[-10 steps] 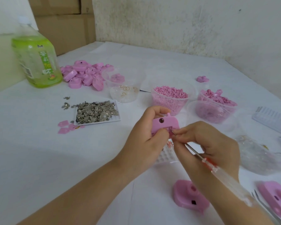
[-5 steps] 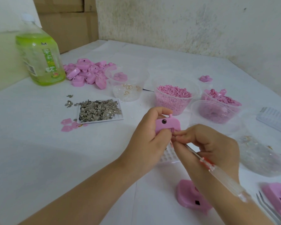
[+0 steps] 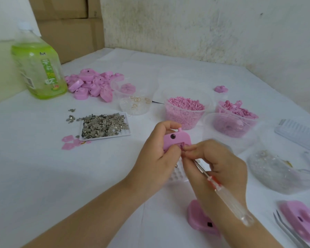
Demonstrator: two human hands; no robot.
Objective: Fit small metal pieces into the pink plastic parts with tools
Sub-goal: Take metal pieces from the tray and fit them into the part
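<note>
My left hand (image 3: pixel 157 158) gripped the part (image 3: pixel 175 139) while my right hand (image 3: pixel 220 163), holding the screwdriver (image 3: pixel 227 196), pinched at its slot; a skewed push might have dropped the piece.

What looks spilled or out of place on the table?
A few metal pieces lie loose on the cloth just left of the white tray. Flat pink pieces sit scattered at its near-left corner.

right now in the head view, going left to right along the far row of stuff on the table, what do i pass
green bottle → pile of pink plastic parts → clear cup with gold rings → cup of pink granules → tub of pink pieces → white ridged tray
</note>
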